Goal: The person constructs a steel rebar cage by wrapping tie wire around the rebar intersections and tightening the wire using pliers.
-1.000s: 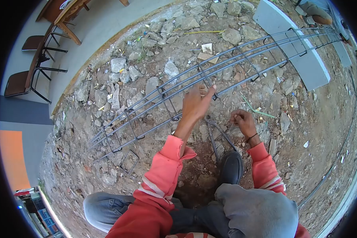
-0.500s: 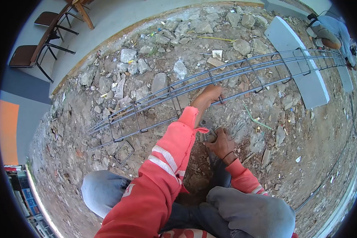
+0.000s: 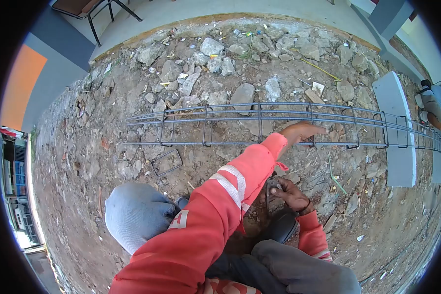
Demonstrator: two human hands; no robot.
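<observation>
A long rebar cage [image 3: 230, 143] with square stirrups lies across the rubble. My left hand [image 3: 304, 131] is over its lower bars beside a stirrup, fingers stretched to the right; its underside is hidden. Nearer my body, my right hand [image 3: 293, 197] has its fingers closed round the head of the metal pincers [image 3: 270, 185], whose handles point down towards my dark shoe [image 3: 282, 226]. A loose square stirrup [image 3: 167, 162] lies on the soil below the cage's left part.
Grey boards [image 3: 399, 147] lie under the cage's right part. Another person [image 3: 433, 105] crouches at the far right. Broken stones [image 3: 243, 95] and a yellow strip [image 3: 321, 70] lie beyond the cage. A chair [image 3: 78, 7] stands on the paved floor at upper left.
The view has turned, so the cage now runs level. My right hand has gone from beside the pincers to gripping their head. My left hand's fingers have straightened over the bars.
</observation>
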